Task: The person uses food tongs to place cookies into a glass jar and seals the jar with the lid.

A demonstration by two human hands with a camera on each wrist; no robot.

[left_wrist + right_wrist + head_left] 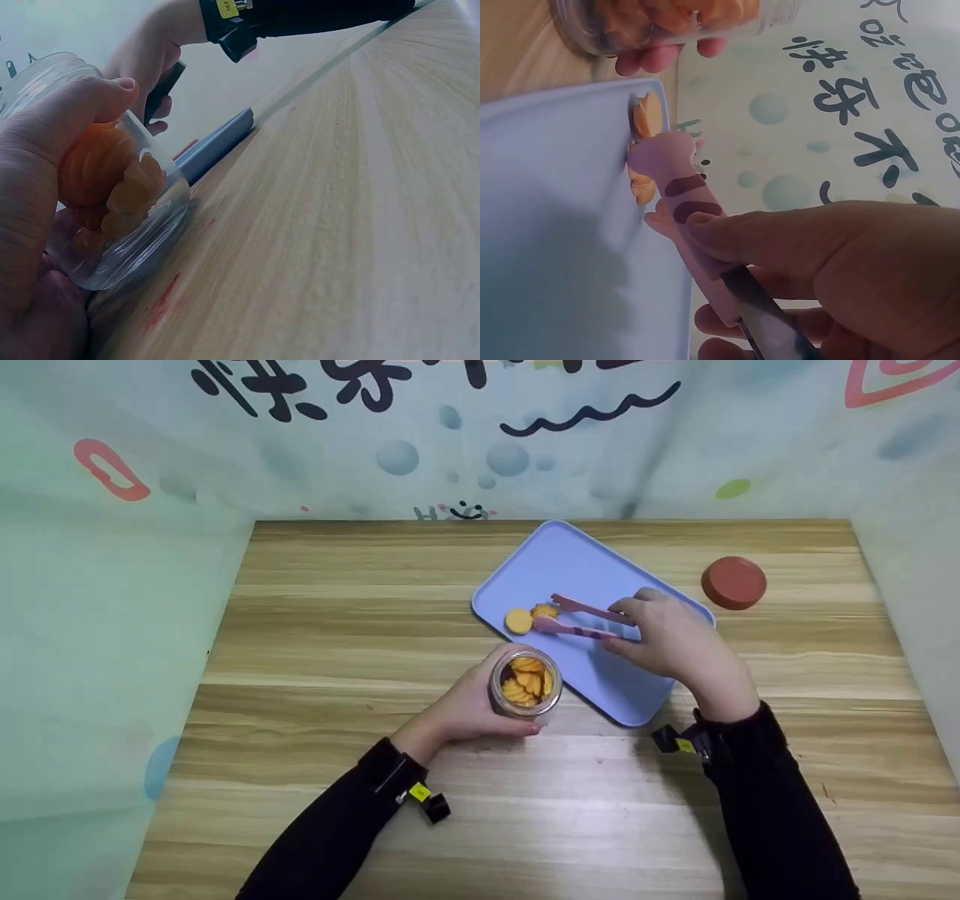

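Note:
My left hand (480,701) grips a clear jar (493,690) by its side; swirled orange-yellow cookies (527,682) show through its uncapped mouth. In the right wrist view my right hand (840,270) holds a pair of pink tongs (694,199) with dark stripes, thumb on one arm and fingers on the other. The tongs' tips stand apart over the blue tray (592,562), close to two cookies lying near its left edge, a round one (518,621) and a ridged one (544,610). Whether the tips touch the ridged cookie I cannot tell.
A round red lid (734,583) lies on the wooden table (337,607), right of the tray. Behind the table hangs a printed cloth (322,457), and similar cloth covers both sides. The jar stands close to the tray's near left edge.

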